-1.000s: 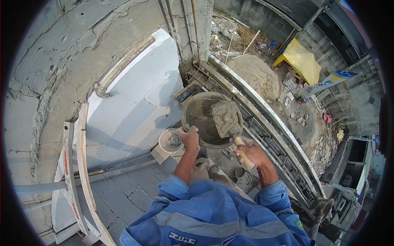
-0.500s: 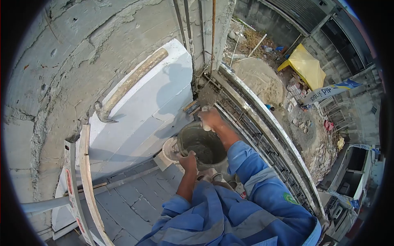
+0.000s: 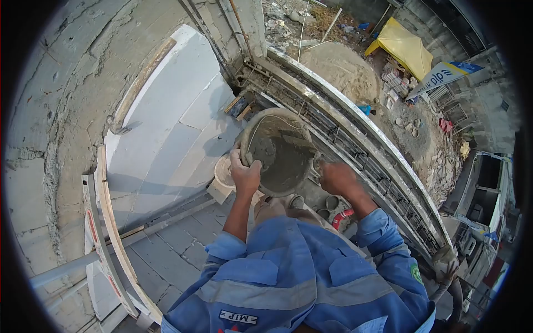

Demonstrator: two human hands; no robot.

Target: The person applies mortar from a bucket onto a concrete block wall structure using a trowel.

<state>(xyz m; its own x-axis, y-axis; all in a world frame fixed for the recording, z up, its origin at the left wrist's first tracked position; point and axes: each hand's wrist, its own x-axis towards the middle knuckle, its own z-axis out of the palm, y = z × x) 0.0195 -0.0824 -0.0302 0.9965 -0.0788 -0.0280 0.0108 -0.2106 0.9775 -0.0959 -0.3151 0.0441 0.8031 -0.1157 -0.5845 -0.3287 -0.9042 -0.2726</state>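
Note:
My left hand [image 3: 245, 173] grips the left rim of a grey bucket [image 3: 256, 119], thumb and fingers closed round its edge. Wet grey mortar [image 3: 280, 169] lies inside the tilted bucket. At the bucket's right side my right hand [image 3: 340, 180] is closed on the handle end of a trowel, whose short shank [image 3: 317, 161] shows by the rim; its blade is hard to tell from the mortar. A smaller pale bucket [image 3: 223, 171] stands left of the large one.
A hammer [image 3: 145, 80] rests along the white block wall [image 3: 177, 119] at left. Long wooden strips [image 3: 114, 227] stand below it. Rebar [image 3: 347, 141] runs along the ledge at right. A gloved hand [image 3: 445, 262] shows at lower right. Cups [image 3: 332, 202] lie near my feet.
The bucket has come up larger and nearer, tilted, with my left hand on its rim. My right hand has moved right and down from above the bucket, and the trowel blade is no longer raised.

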